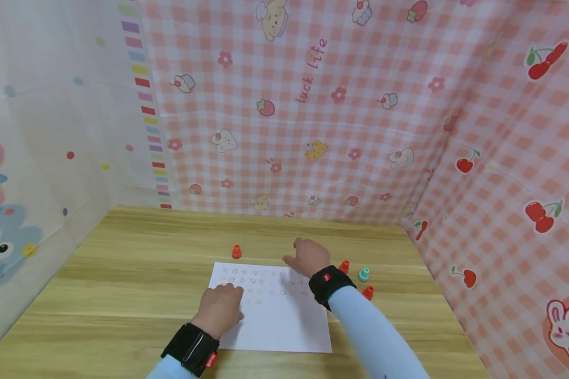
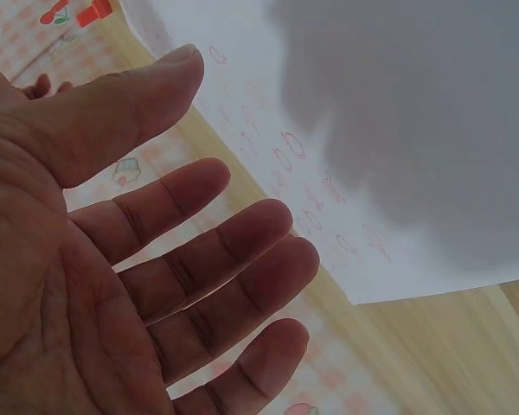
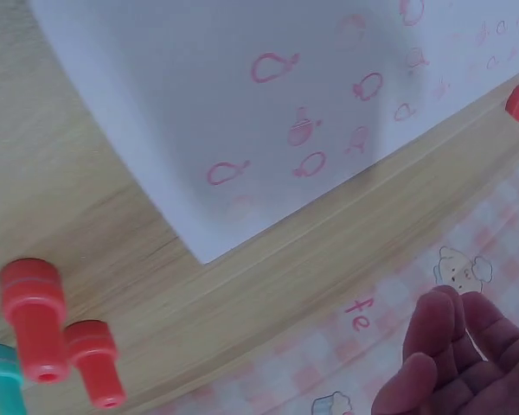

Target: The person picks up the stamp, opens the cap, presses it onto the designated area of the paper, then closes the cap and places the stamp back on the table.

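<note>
A sheet of white paper (image 1: 284,326) lies on the table, its far half marked with rows of small reddish stamped prints. My left hand (image 1: 219,309) is over the paper's left edge; in the left wrist view its fingers (image 2: 216,298) are spread and loosely bent, with nothing between them. Past the paper's far right part, my right hand (image 1: 309,258) hovers with loosely curled fingers and no object seen in it. Nearest to its wrist are a red stamp (image 1: 344,266), a teal stamp (image 1: 364,274) and another red stamp (image 1: 368,292). A further red stamp (image 1: 236,251) stands beyond the paper.
The wood-grain table (image 1: 123,295) is bounded by a pink checked cloth (image 1: 284,126) at the back and right, and by a whitish printed cloth (image 1: 42,121) on the left. Both wrists wear black straps.
</note>
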`<state>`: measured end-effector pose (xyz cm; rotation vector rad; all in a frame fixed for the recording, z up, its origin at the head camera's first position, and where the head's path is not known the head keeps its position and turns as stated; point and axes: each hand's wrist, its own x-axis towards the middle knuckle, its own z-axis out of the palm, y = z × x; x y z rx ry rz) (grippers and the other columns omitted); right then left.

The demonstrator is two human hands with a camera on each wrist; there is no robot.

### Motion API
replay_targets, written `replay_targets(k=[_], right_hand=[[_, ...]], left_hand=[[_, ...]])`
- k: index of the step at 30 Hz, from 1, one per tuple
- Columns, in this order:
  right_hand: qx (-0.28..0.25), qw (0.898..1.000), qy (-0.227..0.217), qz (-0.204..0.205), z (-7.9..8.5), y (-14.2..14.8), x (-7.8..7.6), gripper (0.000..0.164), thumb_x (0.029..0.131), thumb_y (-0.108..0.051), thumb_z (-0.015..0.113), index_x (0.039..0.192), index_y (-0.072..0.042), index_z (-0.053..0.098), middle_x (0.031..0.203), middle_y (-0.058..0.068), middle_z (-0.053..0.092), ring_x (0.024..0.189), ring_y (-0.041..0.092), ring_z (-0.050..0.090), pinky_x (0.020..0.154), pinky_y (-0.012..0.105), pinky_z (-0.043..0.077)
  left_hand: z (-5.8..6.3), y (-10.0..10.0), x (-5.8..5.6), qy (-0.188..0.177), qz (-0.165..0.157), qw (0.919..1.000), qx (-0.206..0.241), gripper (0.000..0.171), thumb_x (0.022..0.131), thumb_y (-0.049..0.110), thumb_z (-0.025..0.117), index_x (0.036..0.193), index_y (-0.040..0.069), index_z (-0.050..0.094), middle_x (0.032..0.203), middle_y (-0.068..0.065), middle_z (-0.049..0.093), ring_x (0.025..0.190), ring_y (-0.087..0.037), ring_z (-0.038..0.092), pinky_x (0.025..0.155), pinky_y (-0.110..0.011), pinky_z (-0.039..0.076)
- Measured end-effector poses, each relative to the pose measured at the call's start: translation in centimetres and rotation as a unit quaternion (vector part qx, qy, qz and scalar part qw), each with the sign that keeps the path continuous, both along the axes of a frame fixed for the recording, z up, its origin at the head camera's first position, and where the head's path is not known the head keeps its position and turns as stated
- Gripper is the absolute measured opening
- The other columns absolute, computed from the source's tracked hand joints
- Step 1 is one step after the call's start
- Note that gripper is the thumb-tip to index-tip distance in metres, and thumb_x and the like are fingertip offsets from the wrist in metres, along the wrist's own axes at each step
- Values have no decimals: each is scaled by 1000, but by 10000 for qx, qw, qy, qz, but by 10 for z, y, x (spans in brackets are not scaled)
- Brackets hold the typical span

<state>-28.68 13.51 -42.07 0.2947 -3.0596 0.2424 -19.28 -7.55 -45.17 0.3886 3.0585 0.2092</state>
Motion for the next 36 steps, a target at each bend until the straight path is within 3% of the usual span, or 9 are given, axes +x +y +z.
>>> replay_targets(k=[10, 17, 23, 30, 36], right_hand=[[302, 9985, 34, 451, -12, -30, -14, 49, 90, -44, 71, 120, -7, 66, 99, 7, 72, 81, 20, 66, 74, 35, 55], [242, 9972, -47, 711, -13, -50, -21, 49, 90, -44, 72, 122, -7, 66, 103, 7, 72, 84, 20, 67, 79, 34, 55], [218, 9958, 12, 886, -23, -70, -31, 49, 90, -44, 71, 122, -8, 66, 106, 6, 72, 89, 18, 67, 80, 32, 54], [187, 9946, -14, 1020, -34, -93, -37, 48, 90, -41, 72, 124, -8, 65, 102, 6, 72, 85, 18, 67, 76, 31, 54], [198, 9938, 50, 1089, -32, -105, -38, 46, 91, -39, 72, 125, -9, 64, 100, 5, 72, 77, 15, 65, 71, 28, 53]], left_hand=[[0, -1, 2, 32, 2, 10000, 59, 36, 71, 24, 90, 94, 6, 69, 78, -9, 62, 74, -29, 62, 69, -49, 50], [0, -2, 2, -30, 35, 10000, 82, 38, 71, 23, 90, 97, 5, 70, 80, -10, 63, 77, -29, 63, 71, -49, 51], [0, -2, 1, 38, 46, 9999, 87, 37, 70, 24, 90, 96, 6, 70, 80, -9, 63, 76, -29, 63, 70, -50, 50], [-1, -6, 3, 140, 28, 9999, 95, 38, 69, 24, 91, 95, 5, 70, 78, -9, 62, 73, -28, 62, 66, -49, 51], [-2, -11, 3, 249, -2, 9996, 89, 37, 68, 24, 91, 91, 5, 68, 76, -9, 61, 71, -29, 62, 62, -47, 49]])
